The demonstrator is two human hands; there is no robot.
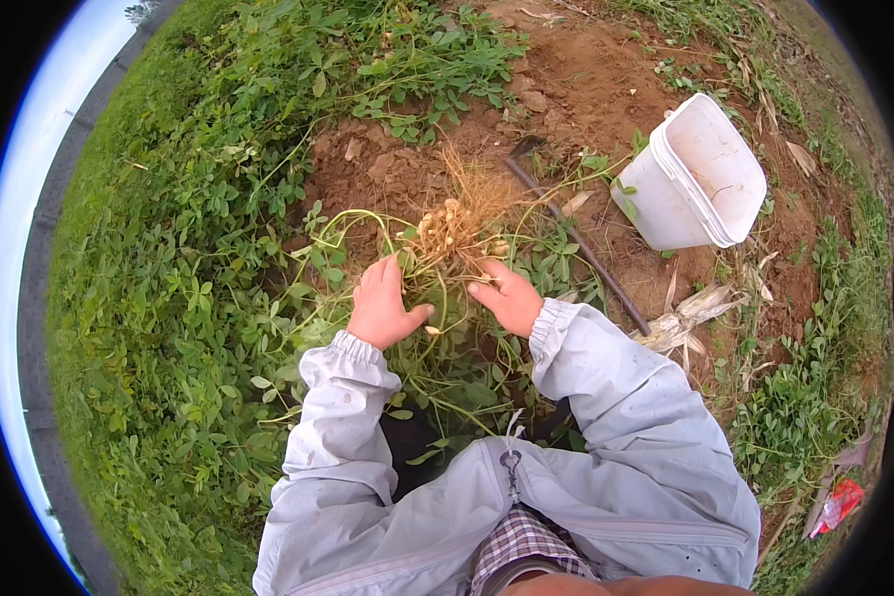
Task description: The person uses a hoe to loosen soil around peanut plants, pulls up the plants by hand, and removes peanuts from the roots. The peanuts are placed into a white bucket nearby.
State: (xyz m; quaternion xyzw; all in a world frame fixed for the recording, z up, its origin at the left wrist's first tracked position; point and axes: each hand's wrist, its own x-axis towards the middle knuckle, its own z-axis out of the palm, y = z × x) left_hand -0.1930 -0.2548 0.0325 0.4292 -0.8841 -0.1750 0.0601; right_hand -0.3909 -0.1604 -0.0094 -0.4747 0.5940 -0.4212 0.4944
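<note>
An uprooted peanut plant (447, 235) is in front of me, its fine brown roots turned up and pale pods clustered at the base. From the left, my left hand (385, 304) grips its green stems, with the thumb held apart from the fingers. My right hand (509, 299) has hold of the other side, thumb and fingers close to the roots and a few pods. Leaves and stems hang down below both hands towards my lap. One loose-hanging pod (433, 330) shows near my left thumb.
A white plastic bucket (652, 201) lies tilted on the soil at right, its mouth facing right. Nearby is a hoe-like tool with a long dark handle (596, 261). Dry corn husks (685, 320) lie by the handle's end. Dense peanut plants (194, 298) grow at left.
</note>
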